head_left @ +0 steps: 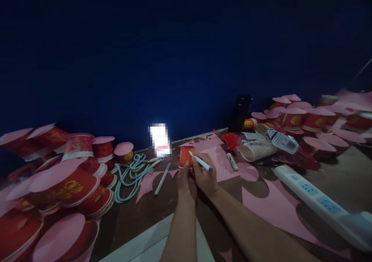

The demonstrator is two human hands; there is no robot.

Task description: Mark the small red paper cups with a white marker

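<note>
My left hand (185, 181) is closed round a small red paper cup (185, 155), held upside down above the brown table (162, 211). My right hand (205, 177) grips a white pen (200, 161) in a writing pinch, its tip touching the cup's upper right edge. Pink paper (216, 153) with cut-out shapes lies just behind both hands. Another white pen (162, 179) rests on the table to the left of my left hand.
Red cups capped with pink paper discs are piled at the left (62, 184) and back right (302, 117). A teal cable (130, 173), a lit phone (159, 139), a sleeve of plain paper cups (257, 150), a glue stick (232, 161), a dark bottle (240, 112) and a white power strip (316, 200) lie around.
</note>
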